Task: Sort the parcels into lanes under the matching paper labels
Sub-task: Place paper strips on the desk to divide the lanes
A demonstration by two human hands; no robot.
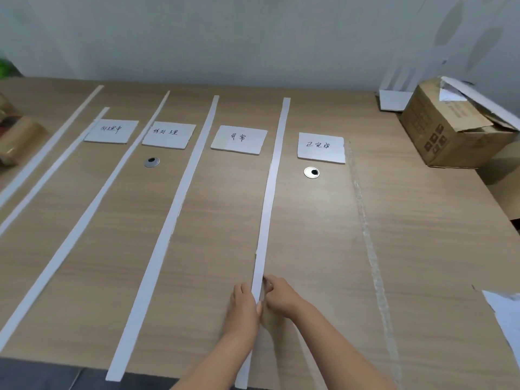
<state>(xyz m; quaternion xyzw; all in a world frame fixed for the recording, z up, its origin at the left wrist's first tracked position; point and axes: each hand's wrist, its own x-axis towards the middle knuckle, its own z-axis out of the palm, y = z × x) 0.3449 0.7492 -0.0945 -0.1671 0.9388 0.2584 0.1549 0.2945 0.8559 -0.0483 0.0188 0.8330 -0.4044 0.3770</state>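
Both hands meet on one long white strip (274,175) that runs down the counter (436,235) from the far side to the near edge. The left hand (244,306) lies against the strip's left edge near its near end, with fingers curled and the thumb pressed on top of it. The right hand (281,298) is at the strip's right edge, its fingertips pinching the strip there. The two hands touch each other across it.

Four paper labels (239,139) with handwritten characters lie flat toward the strip's far end, three to its left and one just to its right. The other strips (168,235), four of them, lie to the left of the white strip and fan away from it. They split the counter into lanes.

The parcels (19,136) (tan, blurred, partly cut off by the frame) sit far to the left of the white strip, beyond the outermost strip. None lies in a lane.

One round metal grommet (311,172) is set in the counter just right of the strip, and another (152,162) is well to its left. A line of clear tape (365,235) runs parallel on the strip's right. Further right stands a cardboard box (450,130) with open flaps, and a white sheet (506,313) lies at the frame edge.
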